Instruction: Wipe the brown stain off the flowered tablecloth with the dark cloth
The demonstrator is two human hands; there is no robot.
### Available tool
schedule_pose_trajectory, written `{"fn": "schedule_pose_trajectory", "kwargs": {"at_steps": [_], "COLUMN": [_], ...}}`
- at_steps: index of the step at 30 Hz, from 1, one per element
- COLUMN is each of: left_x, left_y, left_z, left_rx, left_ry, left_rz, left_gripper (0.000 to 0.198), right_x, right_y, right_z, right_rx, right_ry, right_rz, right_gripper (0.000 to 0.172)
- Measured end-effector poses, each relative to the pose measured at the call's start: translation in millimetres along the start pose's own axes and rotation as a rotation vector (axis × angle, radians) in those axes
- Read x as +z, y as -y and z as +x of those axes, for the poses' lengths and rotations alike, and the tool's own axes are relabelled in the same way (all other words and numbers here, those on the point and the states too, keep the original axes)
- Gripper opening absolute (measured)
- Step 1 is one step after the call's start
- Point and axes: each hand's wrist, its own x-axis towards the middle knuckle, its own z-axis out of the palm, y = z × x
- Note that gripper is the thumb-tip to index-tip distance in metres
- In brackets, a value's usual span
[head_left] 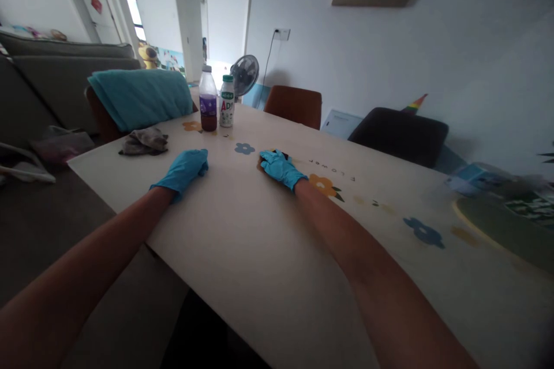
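Note:
My left hand (186,170), in a blue glove, rests on the tabletop with its fingers curled into a fist; nothing shows in it. Farther right, my gloved right hand (280,168) lies over a small brown and dark sponge-like pad (260,164) and presses it to the table. Most of the pad is hidden under the palm and fingers. Both hands are on a pale table (242,230) printed with flowers. A crumpled grey cloth (145,141) lies to the left of my left hand. Beyond the hands stand a bottle of dark liquid with a purple label (208,105) and a white green-capped bottle (227,102).
A chair draped with a teal towel (142,97) stands at the far left edge. A brown chair (294,105) and a black chair (400,134) line the wall side. At right are a green round mat (497,225) and a blue package (471,176).

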Motion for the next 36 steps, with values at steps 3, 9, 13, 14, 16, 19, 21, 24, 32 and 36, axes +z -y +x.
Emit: {"fn": "schedule_pose_trajectory", "kwargs": {"at_steps": [3,9,13,14,16,19,21,24,32,36], "left_x": [-0.3,-0.9,0.2,0.4,0.5,-0.3,-1.1,-2.0,-1.1,-1.0], "left_y": [-1.6,-1.6,-0.7,-0.8,-1.5,-3.6,-5.5,-8.7,-8.4,-4.5], "left_z": [-1.8,-1.6,0.1,0.1,-0.8,-4.3,-7.0,-9.6,-6.9,-5.1], "left_rx": [-0.003,-0.008,-0.034,-0.038,-0.046,-0.049,-0.043,-0.048,-0.071,-0.065], "left_ry": [-0.007,-0.015,-0.023,-0.023,-0.023,-0.025,-0.032,-0.033,-0.03,-0.038], "left_rz": [-0.006,-0.013,-0.017,-0.018,-0.022,-0.033,-0.038,-0.04,-0.027,-0.004], "left_gripper": [0.053,0.054,0.053,0.053,0.053,0.051,0.051,0.051,0.051,0.051], "right_x": [-3.2,-10.4,-17.5,-19.7,-24.5,-32.0,-36.9,-44.7,-57.5,-59.2], "right_y": [3.6,-16.8,-49.4,-58.1,-75.1,-99.4,-116.5,-146.2,-200.4,-188.1], "right_z": [-9.8,-62.5,-115.2,-131.2,-166.6,-223.6,-259.5,-304.4,-363.6,-354.5], "right_rx": [-0.032,-0.093,-0.068,-0.056,-0.033,-0.005,0.031,0.112,0.373,0.485], "right_ry": [0.016,0.037,0.06,0.057,0.039,0.003,-0.016,-0.035,-0.115,-0.086], "right_rz": [0.0,0.015,0.03,0.022,0.001,-0.024,-0.041,-0.075,-0.199,-0.243], "right_gripper": [0.052,0.058,0.062,0.063,0.065,0.067,0.067,0.067,0.067,0.068]}}
